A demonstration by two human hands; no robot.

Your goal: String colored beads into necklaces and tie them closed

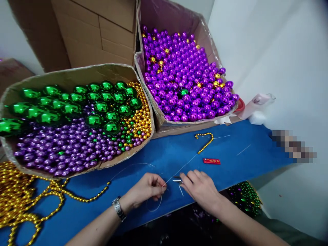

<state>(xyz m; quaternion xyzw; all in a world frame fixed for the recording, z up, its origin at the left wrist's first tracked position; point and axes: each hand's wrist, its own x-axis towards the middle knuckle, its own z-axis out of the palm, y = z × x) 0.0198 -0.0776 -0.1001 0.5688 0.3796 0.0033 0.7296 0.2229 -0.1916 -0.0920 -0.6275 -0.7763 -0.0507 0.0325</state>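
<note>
Left hand [147, 188] pinching thin thread [184, 164], right hand [200, 188] gripping small metal tool [177, 179] alongside; risk: taut thread slipping, spilling the gold beads [205, 141] beyond.

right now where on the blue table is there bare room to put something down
The widest free patch of blue table lies right of the red lighter, below the purple-bead box. A smaller one lies between the mixed-bead box and the left hand. The left end is crowded with gold bead strands.
</note>
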